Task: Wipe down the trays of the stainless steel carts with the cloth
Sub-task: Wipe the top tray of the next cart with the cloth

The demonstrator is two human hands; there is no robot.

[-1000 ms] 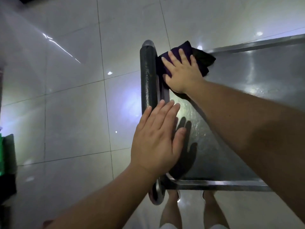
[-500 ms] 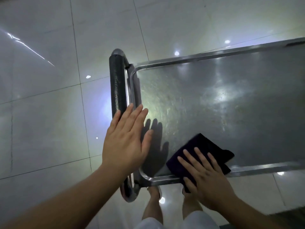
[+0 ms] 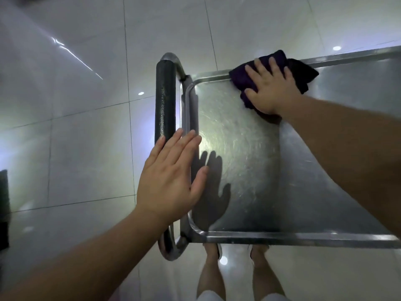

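One view only: camera on my head, wide-angle, looking steeply down and forward. Cart tray (image 3: 249, 161) fills centre and 3 o'clock side of frame, close below me. Padded cart handle (image 3: 165, 101) runs 12 to 6 o'clock just left of centre. My left hand (image 3: 171, 179) near, at centre; right hand (image 3: 271, 88) farther out toward 1 o'clock. My own legs (image 3: 210, 276) at 6 o'clock, under tray's near rim. Tiled floor (image 3: 76, 105) fills 9 o'clock side. Straight lines bow toward frame edges.

The middle of the tray (image 3: 249, 159) lay bare, walled by its raised rim (image 3: 282, 236) and the black handle (image 3: 165, 105).
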